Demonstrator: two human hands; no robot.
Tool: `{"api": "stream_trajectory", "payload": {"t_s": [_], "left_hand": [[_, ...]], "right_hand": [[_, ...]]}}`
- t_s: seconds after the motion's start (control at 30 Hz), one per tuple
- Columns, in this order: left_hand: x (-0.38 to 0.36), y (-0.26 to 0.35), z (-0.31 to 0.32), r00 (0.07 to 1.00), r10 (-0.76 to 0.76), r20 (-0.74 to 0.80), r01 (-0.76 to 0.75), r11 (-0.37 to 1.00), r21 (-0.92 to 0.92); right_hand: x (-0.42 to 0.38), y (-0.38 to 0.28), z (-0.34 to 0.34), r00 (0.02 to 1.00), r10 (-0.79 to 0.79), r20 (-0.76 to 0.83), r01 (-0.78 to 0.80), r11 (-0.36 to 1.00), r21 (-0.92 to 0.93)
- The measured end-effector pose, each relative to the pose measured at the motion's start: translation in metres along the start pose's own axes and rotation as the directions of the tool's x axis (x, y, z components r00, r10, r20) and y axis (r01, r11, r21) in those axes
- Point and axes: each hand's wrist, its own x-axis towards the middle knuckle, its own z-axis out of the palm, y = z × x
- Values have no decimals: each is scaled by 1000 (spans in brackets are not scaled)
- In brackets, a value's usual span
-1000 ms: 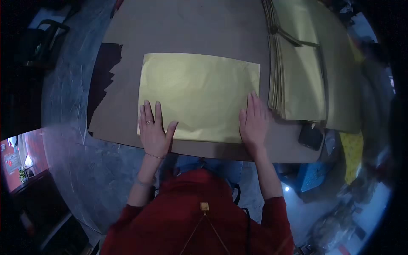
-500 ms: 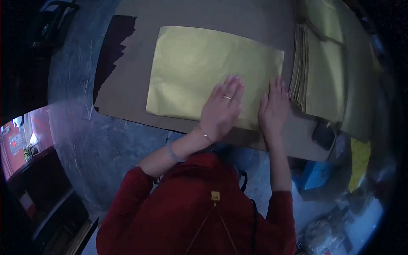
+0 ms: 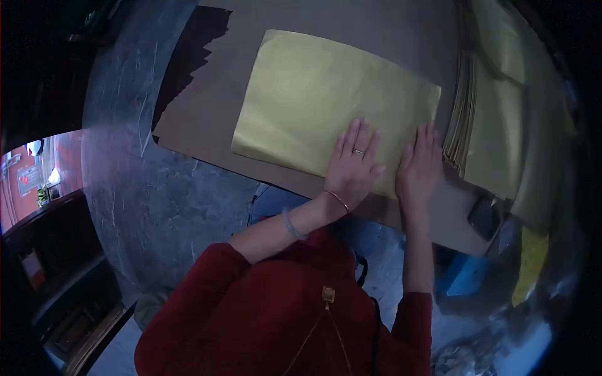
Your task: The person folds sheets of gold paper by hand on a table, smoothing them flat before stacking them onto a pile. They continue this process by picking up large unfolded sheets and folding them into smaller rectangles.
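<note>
A large gold-yellow paper sheet (image 3: 313, 88) lies flat on the brown board in front of me. My left hand (image 3: 354, 163), with a ring on one finger, rests palm down on the lower right part of the sheet. Its fingers are outstretched and a little apart. Along the sheet's right edge lies my right hand (image 3: 420, 163), fingers straight, covering the lower right corner. Neither hand grips anything. Just right of it is a thick stack of similar gold paper (image 3: 492, 125), its layered edges facing the sheet.
Brown cardboard (image 3: 200, 125) with a torn dark patch (image 3: 191, 47) covers part of the grey marbled table (image 3: 166, 207). A dark phone-like object (image 3: 484, 218) lies near the front right corner. Below stand a blue box (image 3: 465, 274) and a yellow strip (image 3: 530, 266).
My left hand has turned from a tilted, blurred pose with fingers together to lying flat with fingers spread. My right hand stays at the sheet's right edge. The camera view has shifted.
</note>
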Motion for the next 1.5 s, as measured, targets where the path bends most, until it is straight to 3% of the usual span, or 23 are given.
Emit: {"api": "stream_trajectory", "payload": {"t_s": [0.2,0.3,0.4,0.57,0.67,1.0,1.1,1.17,1.3,1.37,1.5], "left_hand": [[-21,-33,-14,1000,-28,-4,28,997,70],[-30,-55,-28,997,-75,-32,78,989,123],[-40,-76,-39,987,-155,-51,162,968,192],[-49,-107,-58,974,-199,-111,215,965,151],[-54,-124,-64,965,-228,-131,256,930,265],[-56,-131,-72,950,-295,-100,311,920,239],[-57,-132,-71,951,-295,-88,307,927,214],[-56,-131,-71,954,-281,-104,297,933,201],[-56,-131,-70,955,-284,-90,298,926,233],[-55,-130,-73,956,-283,-69,292,927,237],[-53,-130,-74,953,-299,-44,301,926,230]], "right_hand": [[-1,0,-1,1000,-4,-24,5,1000,29],[-1,2,1,1000,5,4,-5,999,-52],[-1,0,0,1000,-2,-17,2,1000,-21],[-1,1,4,998,-47,-44,44,997,-59],[1,1,2,998,-53,-21,53,998,-22],[1,0,3,1000,-20,10,21,999,-45],[-2,-15,-4,999,-38,38,45,982,-183],[-6,-46,-16,961,-163,223,205,962,-183],[-29,-133,-8,860,-352,369,340,935,100],[-47,-156,-5,848,-434,303,366,895,257],[-63,-156,0,884,-368,290,259,899,352]]}}
